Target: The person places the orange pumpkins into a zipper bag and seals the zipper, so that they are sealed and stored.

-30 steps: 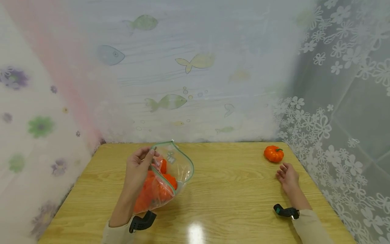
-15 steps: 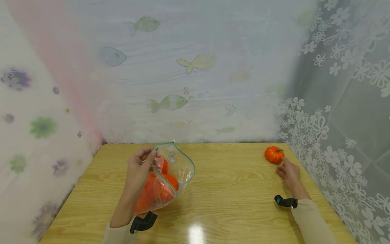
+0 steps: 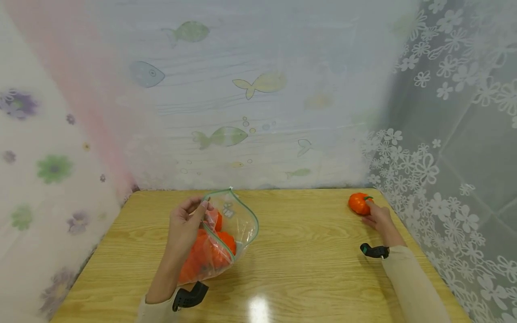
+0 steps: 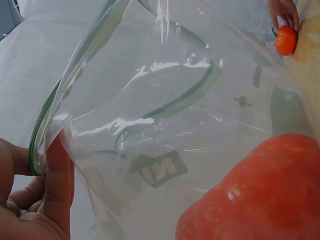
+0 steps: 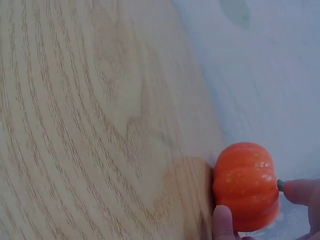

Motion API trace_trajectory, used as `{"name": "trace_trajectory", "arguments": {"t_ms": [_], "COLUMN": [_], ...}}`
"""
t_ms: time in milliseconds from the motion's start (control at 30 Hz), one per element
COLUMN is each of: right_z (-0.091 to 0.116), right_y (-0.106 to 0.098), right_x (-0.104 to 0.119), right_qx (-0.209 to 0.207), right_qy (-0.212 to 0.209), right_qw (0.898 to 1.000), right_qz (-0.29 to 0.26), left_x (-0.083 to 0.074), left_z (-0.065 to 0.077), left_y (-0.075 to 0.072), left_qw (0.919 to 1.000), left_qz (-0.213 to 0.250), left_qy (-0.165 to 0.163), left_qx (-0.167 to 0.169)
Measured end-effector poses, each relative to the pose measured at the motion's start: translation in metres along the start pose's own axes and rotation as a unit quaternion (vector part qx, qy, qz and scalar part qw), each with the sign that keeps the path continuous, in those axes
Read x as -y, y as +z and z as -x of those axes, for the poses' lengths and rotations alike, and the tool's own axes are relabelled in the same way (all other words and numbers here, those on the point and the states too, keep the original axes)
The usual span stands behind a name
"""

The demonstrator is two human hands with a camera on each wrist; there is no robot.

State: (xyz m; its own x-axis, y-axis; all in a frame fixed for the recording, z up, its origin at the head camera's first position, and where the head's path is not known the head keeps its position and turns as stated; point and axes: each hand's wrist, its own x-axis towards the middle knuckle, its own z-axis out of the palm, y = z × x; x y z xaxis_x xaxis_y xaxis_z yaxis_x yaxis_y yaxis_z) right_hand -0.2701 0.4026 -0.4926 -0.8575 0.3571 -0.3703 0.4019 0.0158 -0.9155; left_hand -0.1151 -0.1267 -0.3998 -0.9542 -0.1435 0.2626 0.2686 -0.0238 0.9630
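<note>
My left hand (image 3: 183, 226) pinches the rim of a clear zip bag (image 3: 247, 220) with a green seal, whose mouth gapes toward the right. Inside the bag lie several orange toy pumpkins (image 3: 206, 253); one pumpkin (image 4: 265, 195) fills the lower right of the left wrist view. At the table's far right corner, my right hand (image 3: 381, 220) grips a small orange pumpkin (image 3: 357, 203) with a green stem. In the right wrist view, the thumb (image 5: 223, 220) is against that pumpkin's side and a finger (image 5: 299, 191) is at its stem.
The wooden table (image 3: 299, 251) reaches back to a curtain (image 3: 282, 112) printed with fish. A flowered curtain (image 3: 436, 202) hangs along the right edge and another flowered sheet (image 3: 52, 202) along the left. Each wrist wears a black camera.
My right hand has reached forward from just below the small pumpkin and taken hold of it; the pumpkin has tipped slightly. The left hand stays on the bag.
</note>
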Motion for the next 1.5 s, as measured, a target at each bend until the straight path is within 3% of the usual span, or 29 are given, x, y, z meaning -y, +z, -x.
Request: {"name": "trace_trajectory", "arguments": {"t_ms": [233, 500, 767, 933, 1133, 1500], "right_z": [-0.004, -0.004, 0.002, 0.012, 0.023, 0.052], "right_y": [-0.003, -0.008, -0.003, 0.0, 0.015, 0.062], "right_x": [0.002, 0.002, 0.003, 0.007, 0.005, -0.029], "right_qx": [0.001, 0.056, 0.06, 0.096, 0.142, 0.139], "right_qy": [-0.009, -0.037, -0.042, -0.037, -0.038, -0.072], "right_qw": [1.0, 0.997, 0.996, 0.993, 0.985, 0.973], "right_qz": [-0.001, -0.034, -0.043, -0.049, -0.088, -0.172], "left_x": [0.0, 0.001, 0.001, 0.001, 0.0, 0.002], "left_z": [0.001, 0.001, 0.0, 0.0, 0.0, 0.003], "left_y": [-0.001, -0.002, -0.004, -0.004, -0.005, -0.007], "left_qw": [1.0, 1.0, 0.9999, 0.9999, 0.9995, 0.9998], "left_qz": [0.004, 0.008, 0.012, 0.013, 0.028, 0.021], "left_qy": [0.002, 0.003, 0.009, 0.008, 0.012, 0.004], "left_qx": [-0.001, -0.001, 0.0, -0.003, 0.002, 0.005]}}
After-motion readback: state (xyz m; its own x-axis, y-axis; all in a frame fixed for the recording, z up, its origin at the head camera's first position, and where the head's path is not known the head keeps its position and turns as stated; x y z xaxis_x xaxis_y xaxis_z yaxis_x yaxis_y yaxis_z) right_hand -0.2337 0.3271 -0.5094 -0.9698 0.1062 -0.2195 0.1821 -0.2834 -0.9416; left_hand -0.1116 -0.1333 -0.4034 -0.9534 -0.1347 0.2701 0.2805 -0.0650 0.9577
